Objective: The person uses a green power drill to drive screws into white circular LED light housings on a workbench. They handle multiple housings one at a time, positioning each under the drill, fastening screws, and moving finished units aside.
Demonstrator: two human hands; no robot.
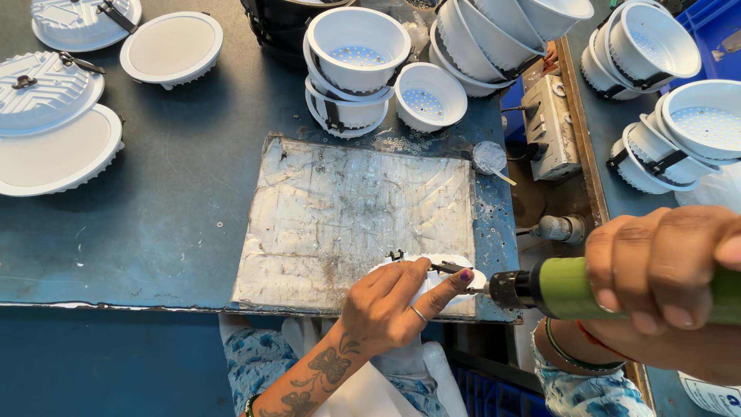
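Observation:
My left hand (390, 305) presses down on a white round lamp housing (455, 272) at the near right corner of a worn silver work mat (347, 216). A black spring clip (446, 268) sticks out on the housing by my fingertips. My right hand (664, 282) grips a green-bodied electric screwdriver (567, 288) held level. Its black chuck and bit point left at the housing's edge, just beside my left index finger.
Stacks of white lamp housings (356, 54) stand at the back of the blue table (154, 224), more (671, 116) at the right. Flat round lamps (54, 150) lie at the far left. A grey switch box (549, 127) and a small dish (489, 157) sit beside the mat.

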